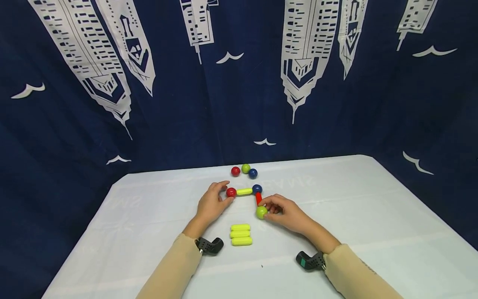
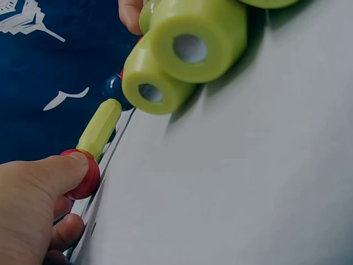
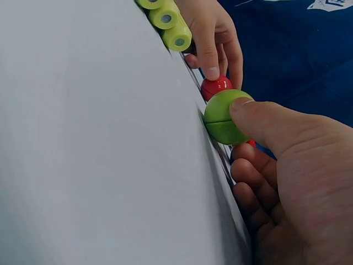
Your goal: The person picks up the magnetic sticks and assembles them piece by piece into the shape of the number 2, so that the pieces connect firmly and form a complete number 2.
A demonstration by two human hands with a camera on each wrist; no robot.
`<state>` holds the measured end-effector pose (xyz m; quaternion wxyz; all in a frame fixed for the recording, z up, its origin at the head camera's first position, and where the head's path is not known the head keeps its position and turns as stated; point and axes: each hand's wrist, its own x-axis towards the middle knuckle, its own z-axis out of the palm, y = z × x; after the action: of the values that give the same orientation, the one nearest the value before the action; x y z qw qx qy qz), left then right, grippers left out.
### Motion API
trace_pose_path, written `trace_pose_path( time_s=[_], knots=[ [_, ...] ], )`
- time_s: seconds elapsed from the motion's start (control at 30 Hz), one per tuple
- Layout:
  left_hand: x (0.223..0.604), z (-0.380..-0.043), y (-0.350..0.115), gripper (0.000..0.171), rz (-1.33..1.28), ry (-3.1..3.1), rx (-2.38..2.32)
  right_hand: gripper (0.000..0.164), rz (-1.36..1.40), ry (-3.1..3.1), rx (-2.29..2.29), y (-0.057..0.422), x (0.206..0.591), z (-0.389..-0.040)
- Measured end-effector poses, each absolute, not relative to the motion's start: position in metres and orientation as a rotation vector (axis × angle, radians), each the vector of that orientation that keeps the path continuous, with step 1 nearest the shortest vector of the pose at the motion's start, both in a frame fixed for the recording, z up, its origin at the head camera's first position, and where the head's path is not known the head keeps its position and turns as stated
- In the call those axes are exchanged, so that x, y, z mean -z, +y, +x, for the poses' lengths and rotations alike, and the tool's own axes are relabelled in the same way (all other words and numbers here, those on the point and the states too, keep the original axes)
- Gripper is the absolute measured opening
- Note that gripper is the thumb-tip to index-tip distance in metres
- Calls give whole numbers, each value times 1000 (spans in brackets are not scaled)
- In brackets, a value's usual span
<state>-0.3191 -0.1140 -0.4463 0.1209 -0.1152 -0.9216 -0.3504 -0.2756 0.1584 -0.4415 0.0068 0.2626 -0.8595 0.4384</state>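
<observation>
A yellow rod [image 1: 244, 191] joins a red ball [image 1: 231, 192] to a blue ball [image 1: 257, 189] on the table. From the blue ball a red rod [image 1: 258, 198] runs toward the person and meets a green ball [image 1: 261, 212]. My left hand [image 1: 213, 204] holds the red ball, its thumb lying on the ball in the left wrist view. The thumb of my right hand [image 1: 285, 212] presses the green ball, with the index fingertip by the red rod. In the right wrist view, the green ball [image 3: 225, 117] hides most of the red rod.
Three loose yellow rods [image 1: 240, 234] lie side by side nearer the person, metal discs showing in their ends in the left wrist view. Behind the joined pieces sit a loose red ball [image 1: 235, 171], green ball [image 1: 245, 168] and blue ball [image 1: 252, 173]. A dark blue curtain [image 1: 231, 104] hangs behind the white table [image 1: 149, 216].
</observation>
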Motion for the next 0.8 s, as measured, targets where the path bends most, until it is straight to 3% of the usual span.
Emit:
trace_pose_path(
  time_s=[0.13,0.3,0.6,0.8],
  knots=[
    [443,-316,-111,53,-249,-2658,1194,33,818,-2653,-1350,160,442,-274],
    [436,-299,-113,32,-196,-2634,1407,32,803,-2637,-1305,159,443,-274],
    [440,-256,-126,15,-617,-2828,1311,33,735,-2670,-1277,153,441,-274],
    [441,-248,-125,14,-700,-2815,1230,32,737,-2689,-1267,154,440,-274]
  ],
)
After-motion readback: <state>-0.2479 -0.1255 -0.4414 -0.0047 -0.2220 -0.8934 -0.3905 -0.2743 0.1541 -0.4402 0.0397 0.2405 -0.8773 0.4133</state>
